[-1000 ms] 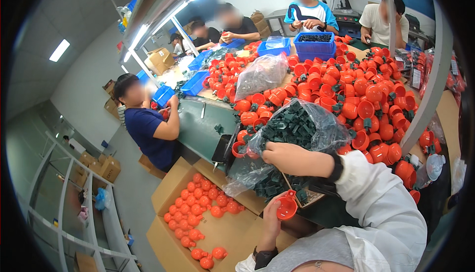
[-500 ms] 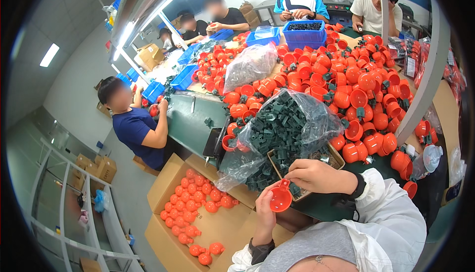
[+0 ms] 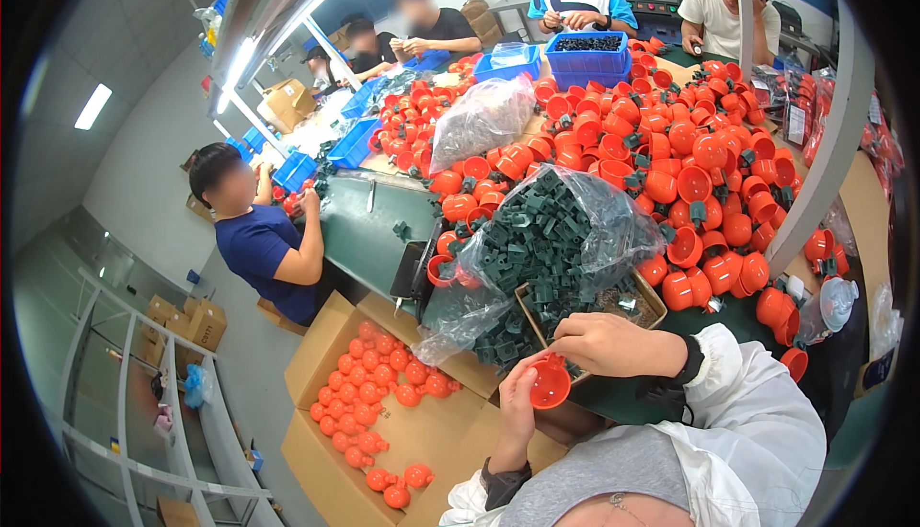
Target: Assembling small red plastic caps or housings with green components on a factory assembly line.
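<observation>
Two bare hands meet over one glossy red plastic cup (image 3: 551, 385), round and bowl-shaped, at the near edge of the bench, its hollow side turned up towards the wearer. The left hand (image 3: 517, 404) pinches it from the left, thumb and fingers closed on its wall. The right hand (image 3: 606, 343) comes in from the right, fingertips drawn together at the cup's far edge; I can't tell whether they grip a small part there, because the fingers cover that spot. The cup's underside is hidden too.

Just beyond, a crinkled clear plastic bag (image 3: 628, 230) spills angular dark green plastic clips (image 3: 537, 249), partly over a shallow tan tray (image 3: 655, 307); the right hand hides the tray's near side. To the far right rises a shiny heap of red cups (image 3: 704, 153), many with green pieces attached. At near left, an open brown cardboard box (image 3: 436, 446) holds smooth red rounded pieces (image 3: 359, 393), its near right corner cut off behind the wearer's clothing.
</observation>
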Demonstrator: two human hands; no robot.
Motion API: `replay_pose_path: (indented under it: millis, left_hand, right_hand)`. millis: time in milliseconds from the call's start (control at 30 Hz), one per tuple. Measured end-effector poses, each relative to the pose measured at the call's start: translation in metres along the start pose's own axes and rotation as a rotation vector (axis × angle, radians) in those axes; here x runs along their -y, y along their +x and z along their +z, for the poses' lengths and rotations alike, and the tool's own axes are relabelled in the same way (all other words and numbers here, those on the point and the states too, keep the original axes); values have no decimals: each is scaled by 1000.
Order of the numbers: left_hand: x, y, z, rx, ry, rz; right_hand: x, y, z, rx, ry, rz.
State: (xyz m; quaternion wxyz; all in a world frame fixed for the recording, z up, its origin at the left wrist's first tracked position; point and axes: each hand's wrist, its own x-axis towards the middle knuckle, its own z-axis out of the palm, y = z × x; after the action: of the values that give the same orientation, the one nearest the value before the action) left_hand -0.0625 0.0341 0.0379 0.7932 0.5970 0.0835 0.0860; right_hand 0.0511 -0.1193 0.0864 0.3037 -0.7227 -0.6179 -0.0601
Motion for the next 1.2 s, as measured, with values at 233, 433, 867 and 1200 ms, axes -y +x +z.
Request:
replay_pose_path:
  millis: [233, 433, 867, 1200]
  left_hand:
    - [6, 0, -3, 5, -17, -13]
    - [0, -1, -12, -18, -113, -3]
    - [10, -3, -16, -3, -129, -25]
    - [19, -1, -18, 3, -131, -68]
  right_hand:
    - [0, -8, 10, -32, 55, 35]
    - [-9, -9, 6, -177, 265, 229]
    - [-19, -13, 29, 255, 135, 362]
    - [-36, -29, 16, -50, 315, 386]
